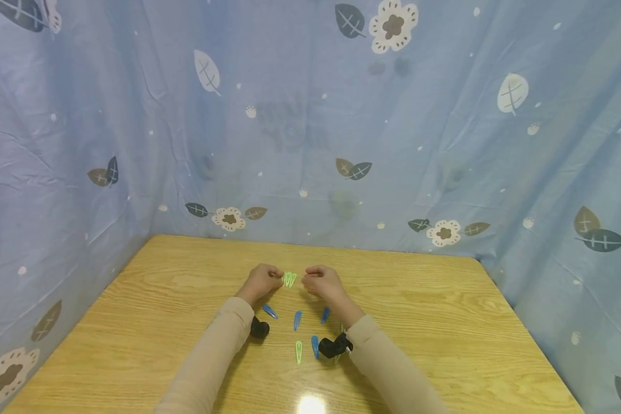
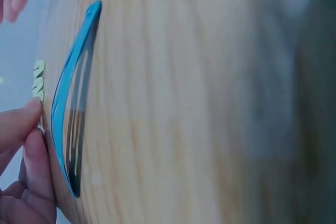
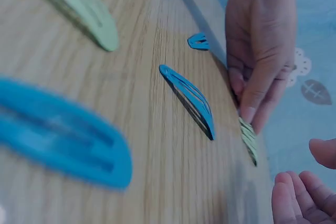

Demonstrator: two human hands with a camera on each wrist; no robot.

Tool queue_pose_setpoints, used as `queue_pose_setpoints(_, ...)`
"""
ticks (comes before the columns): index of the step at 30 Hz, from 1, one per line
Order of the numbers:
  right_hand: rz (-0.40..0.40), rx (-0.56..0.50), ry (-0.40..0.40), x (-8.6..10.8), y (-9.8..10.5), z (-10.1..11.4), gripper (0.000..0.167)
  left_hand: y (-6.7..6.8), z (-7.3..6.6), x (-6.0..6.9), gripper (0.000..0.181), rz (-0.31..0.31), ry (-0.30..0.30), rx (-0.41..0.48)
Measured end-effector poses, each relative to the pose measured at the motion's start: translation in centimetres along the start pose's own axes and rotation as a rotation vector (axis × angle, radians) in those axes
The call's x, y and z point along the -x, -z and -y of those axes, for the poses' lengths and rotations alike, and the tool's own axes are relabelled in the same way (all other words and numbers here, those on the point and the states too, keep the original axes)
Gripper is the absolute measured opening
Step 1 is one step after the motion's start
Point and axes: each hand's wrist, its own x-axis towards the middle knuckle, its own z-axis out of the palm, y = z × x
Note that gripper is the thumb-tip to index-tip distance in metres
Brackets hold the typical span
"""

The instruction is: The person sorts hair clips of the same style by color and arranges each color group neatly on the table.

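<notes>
Several light-green snap hair clips lie side by side in a small row on the table. At the row's left end my left hand pinches a green clip between thumb and forefinger, as the left wrist view shows too. Just right of the row, my right hand hovers with thumb and fingers apart and nothing between them. Nearer me lie blue snap hair clips, one of them between the hands in the right wrist view. Another green clip lies closer still.
A blue clip lies beside the left wrist, and another by the right forearm. The right wrist's black camera partly hides more clips. A blue patterned curtain surrounds the wooden table.
</notes>
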Motion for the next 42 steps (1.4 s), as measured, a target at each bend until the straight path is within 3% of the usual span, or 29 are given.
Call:
queue_pose_setpoints(10, -0.006, 0.031, 0.071, 2.7, 2.6, -0.4, 0.036, 0.2, 0.1, 0.0, 0.028, 0.011, 0.0, -0.012)
queue_pose_setpoints(20, -0.024, 0.044, 0.087, 6.3, 4.6, -1.8, 0.036, 0.1, 0.5, -0.3, 0.028, 0.035, 0.038, -0.006)
queue_pose_setpoints(25, -0.047, 0.047, 0.089, 8.0, 5.5, -2.0, 0.036, 0.3, 0.1, -0.2, 0.028, 0.035, 0.034, -0.006)
queue_pose_setpoints(36, -0.094, 0.002, 0.043, 9.9, 7.0, -4.3, 0.037, 0.4, 0.1, -0.2, 0.029, 0.033, 0.021, -0.036)
queue_pose_setpoints(42, -0.092, 0.054, 0.039, 10.4, 6.9, -5.1, 0.035, 0.4, 0.0, 0.0, 0.03, 0.029, -0.006, -0.036)
